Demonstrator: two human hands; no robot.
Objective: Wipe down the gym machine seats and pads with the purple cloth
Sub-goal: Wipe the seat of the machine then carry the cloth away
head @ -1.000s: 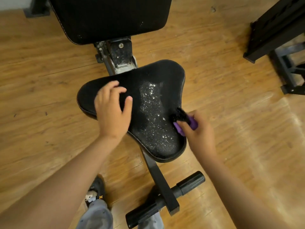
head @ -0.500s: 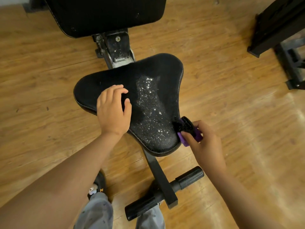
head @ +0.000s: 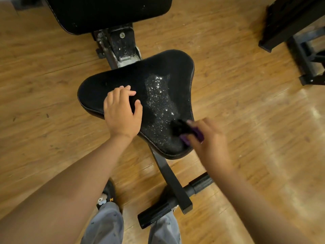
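Note:
The black triangular seat [head: 167, 67] carries a streak of white droplets [head: 158, 95] down its right half. My left hand [head: 121, 111] rests palm down on the seat's left part, fingers slightly curled, holding nothing. My right hand [head: 209, 141], blurred by motion, is at the seat's near right edge. It grips a small purple object with a black end [head: 197, 133], and that black end lies over the wet patch. I cannot tell whether this object is a cloth or a bottle. The black back pad [head: 109, 11] is at the top.
A metal hinge bracket [head: 121, 43] joins the seat and back pad. The black support bar runs down to padded foot rollers [head: 154, 215] near my legs and shoe [head: 107, 196]. Another black machine frame [head: 290, 23] stands at the top right on the wooden floor.
My right hand pulled off the seat's right edge, then came back over the near right corner with the purple object. My left hand stayed on the seat, shifting only slightly.

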